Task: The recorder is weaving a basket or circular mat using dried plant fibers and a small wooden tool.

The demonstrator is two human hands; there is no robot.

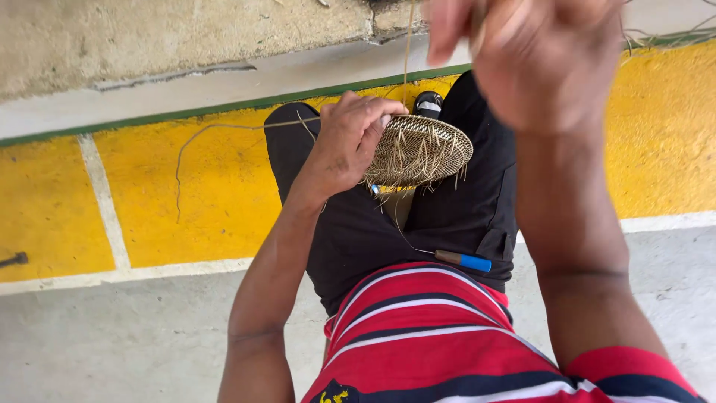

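Blocking woven disc [421, 149]: raised right hand [533, 56], blue-handled tool [462, 260] nearby

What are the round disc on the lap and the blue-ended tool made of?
Woven disc: looks like dried plant fibre, tan and matte, coiled in rows with loose strand ends sticking out; the left hand grips its edge. Tool: glossy blue end, probably plastic, brown section maybe wood, thin point likely metal.
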